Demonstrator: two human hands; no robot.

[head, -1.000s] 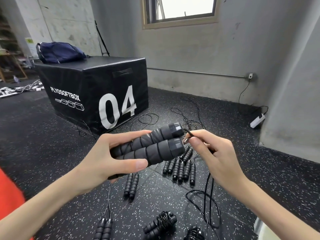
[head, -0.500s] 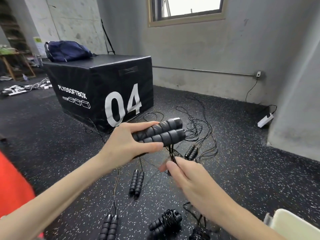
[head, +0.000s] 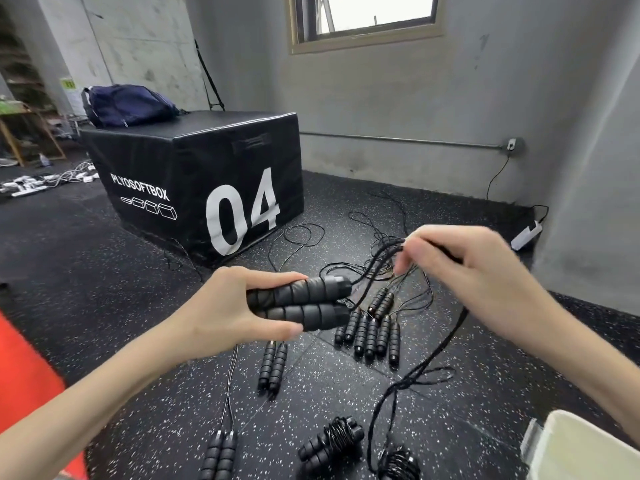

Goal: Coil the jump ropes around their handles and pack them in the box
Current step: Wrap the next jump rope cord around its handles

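My left hand (head: 221,311) grips a pair of black ribbed jump rope handles (head: 304,303), held side by side and pointing right. From their ends a thin black rope (head: 427,362) runs up to my right hand (head: 460,268), which pinches it up and to the right of the handles, then hangs in a long loop to the floor. On the floor lie several more handle pairs (head: 372,329) with loose ropes. Two coiled ropes (head: 332,441) (head: 398,464) lie near the bottom. A corner of a pale box (head: 575,452) shows at the lower right.
A black plyo box (head: 194,174) marked 04 stands behind, with a dark blue bag (head: 128,105) on top. Tangled rope (head: 381,244) spreads over the speckled floor toward the grey wall. A white power strip (head: 526,233) lies by the wall. Something red (head: 27,386) fills the lower left.
My right hand has swung from below the handles up and to the right, drawing the rope out with it. My left hand keeps hold of the handle pair.
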